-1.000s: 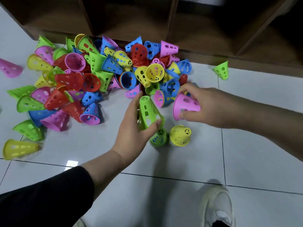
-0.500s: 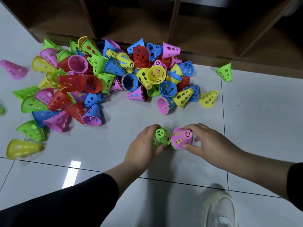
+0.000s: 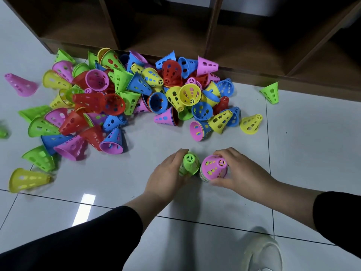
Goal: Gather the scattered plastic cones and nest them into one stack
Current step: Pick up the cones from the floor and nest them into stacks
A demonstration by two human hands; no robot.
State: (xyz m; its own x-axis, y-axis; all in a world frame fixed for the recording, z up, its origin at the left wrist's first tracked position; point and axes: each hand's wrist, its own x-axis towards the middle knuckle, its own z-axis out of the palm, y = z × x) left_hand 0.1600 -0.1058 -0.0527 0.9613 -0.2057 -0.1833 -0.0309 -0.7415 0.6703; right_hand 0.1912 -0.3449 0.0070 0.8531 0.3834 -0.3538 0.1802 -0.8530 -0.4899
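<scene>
Green plastic sits in your left hand (image 3: 166, 174): your fingers curl round an upright green cone (image 3: 189, 164) on the floor (image 3: 312, 143). Just beside it, your right hand (image 3: 241, 172) grips a pink cone (image 3: 214, 168), topping a small nested stack whose lower rims peek out beneath. The heap of scattered cones (image 3: 121, 98) lies farther off, against the wooden shelf (image 3: 244, 45). A white shoe (image 3: 261, 253) shows near your right arm.

A dark brown wooden cubby shelf (image 3: 195, 32) stands along the far edge of the glossy white tiled floor (image 3: 312, 149); a white sneaker (image 3: 261, 255) rests at its near edge.
</scene>
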